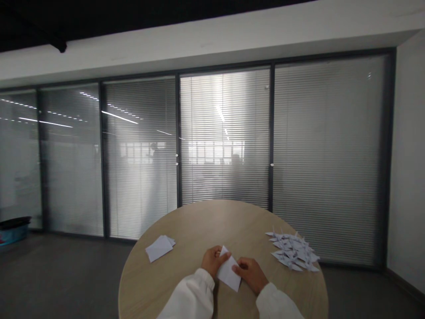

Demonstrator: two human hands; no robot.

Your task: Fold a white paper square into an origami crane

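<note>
Between my hands, just over the near middle of the table, is a folded piece of white paper (229,274) with a pointed upper end. My left hand (212,260) grips its upper left edge, thumb lying on top. On the right edge, my right hand (250,272) pinches the paper between thumb and curled fingers. Off to the left lies a small stack of white paper sheets (159,248). A heap of folded white paper cranes (294,251) sits on the right side. The undersides of my fingers are hidden by the paper.
The round wooden table (215,217) has a curved edge on the far side and both flanks. Beyond it stands a glass partition with blinds (226,177). A blue tub with a dark rim (13,231) rests on the floor at far left.
</note>
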